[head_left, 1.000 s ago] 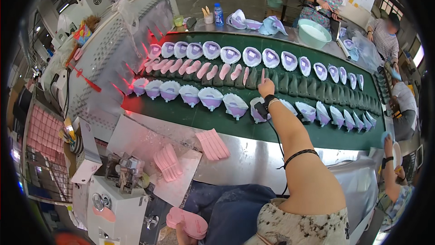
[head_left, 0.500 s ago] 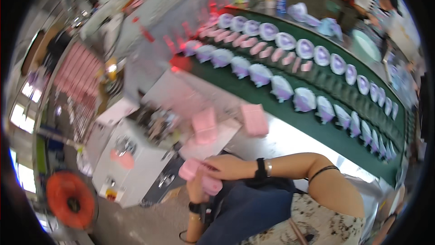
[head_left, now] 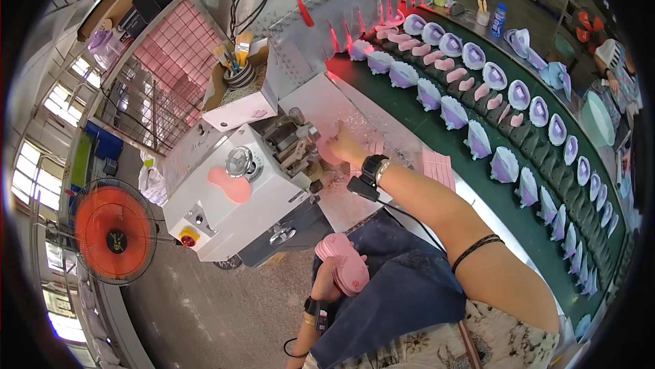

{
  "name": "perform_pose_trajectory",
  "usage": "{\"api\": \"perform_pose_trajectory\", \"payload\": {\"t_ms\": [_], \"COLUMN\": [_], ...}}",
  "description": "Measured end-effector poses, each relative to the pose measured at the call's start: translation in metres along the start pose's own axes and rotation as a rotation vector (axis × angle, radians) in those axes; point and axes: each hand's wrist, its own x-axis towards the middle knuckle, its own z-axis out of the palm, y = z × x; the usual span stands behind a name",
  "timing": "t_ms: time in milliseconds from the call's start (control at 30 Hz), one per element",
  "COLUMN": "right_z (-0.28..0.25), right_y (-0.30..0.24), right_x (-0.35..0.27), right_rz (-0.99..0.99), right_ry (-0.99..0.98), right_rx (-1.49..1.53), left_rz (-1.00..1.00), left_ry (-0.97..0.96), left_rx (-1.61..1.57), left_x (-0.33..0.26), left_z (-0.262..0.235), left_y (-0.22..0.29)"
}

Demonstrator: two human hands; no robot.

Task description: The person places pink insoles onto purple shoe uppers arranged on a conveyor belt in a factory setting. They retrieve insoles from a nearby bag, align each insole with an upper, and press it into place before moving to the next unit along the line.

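Your left hand (head_left: 326, 281) is grasping a stack of pink insoles (head_left: 353, 271) in the near middle, fingers wrapping its edge. Your right hand (head_left: 348, 146) is reaching farther out, its fingers pinching a single pink insole (head_left: 329, 153) just right of the white machine's (head_left: 263, 213) metal head. Another insole (head_left: 230, 185) is lying on that machine. To the right, a green conveyor (head_left: 437, 138) is bearing purple-and-white shoe uppers (head_left: 454, 112) in rows.

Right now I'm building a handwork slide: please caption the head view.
Left hand holding stacked pink insoles, right hand beside a white machine, purple shoe uppers lined along a green belt.
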Motion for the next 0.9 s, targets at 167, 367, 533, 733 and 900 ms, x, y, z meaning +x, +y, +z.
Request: {"api": "perform_pose_trajectory", "payload": {"t_ms": [167,367,533,733,900], "right_z": [-0.045,-0.009,-0.015,-0.174,-0.374], "right_y": [-0.021,-0.029,0.052,0.06,0.225], "right_x": [0.0,0.012,0.061,-0.003,-0.069], "right_rz": [-0.458,0.187,0.237,0.272,0.343], "right_ry": [0.142,-0.218,0.251,0.412,1.013], "right_rx": [-0.287,-0.062,0.406,0.574,-0.209], "left_rz": [0.089,0.18,0.151,0.24,0.144], "left_ry": [0.059,0.141,0.249,0.26,0.133], "left_rx": [0.021,-0.08,0.146,0.126,0.212], "left_x": [-0.009,-0.024,0.003,-0.008,0.007], "left_z": [-0.02,-0.025,-0.03,-0.03,-0.005], "left_y": [-0.003,-0.001,-0.005,-0.025,-0.021]}}
